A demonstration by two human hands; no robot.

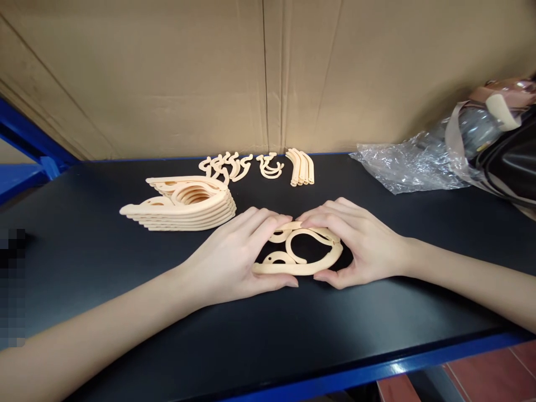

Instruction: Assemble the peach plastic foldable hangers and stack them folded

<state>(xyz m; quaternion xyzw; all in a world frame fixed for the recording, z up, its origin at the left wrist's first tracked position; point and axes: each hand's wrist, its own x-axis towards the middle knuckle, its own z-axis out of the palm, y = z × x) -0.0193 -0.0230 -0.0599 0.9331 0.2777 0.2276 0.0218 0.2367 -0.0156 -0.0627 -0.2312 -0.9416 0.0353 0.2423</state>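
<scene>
A cream plastic folding hanger [305,270], its arms folded in and its curved hook lying inside the loop, is between my two hands low over the black table. My left hand [238,254] grips its left end, thumb along the near edge and fingers on the far edge. Around the right end my right hand [360,243] closes, thumb at the near edge and fingers over the far side. Parts of the hanger's ends are hidden by my fingers. Left of my hands stands a neat stack of folded hangers [188,215] of the same kind.
Loose cream hooks [238,167] lie in a cluster at the back, with a smaller group of hooks [271,167] beside them. Several curved hanger arms [300,167] sit further right. Clear plastic bags [419,162] and a black bag [515,156] occupy the right back. Cardboard [167,78] walls the rear.
</scene>
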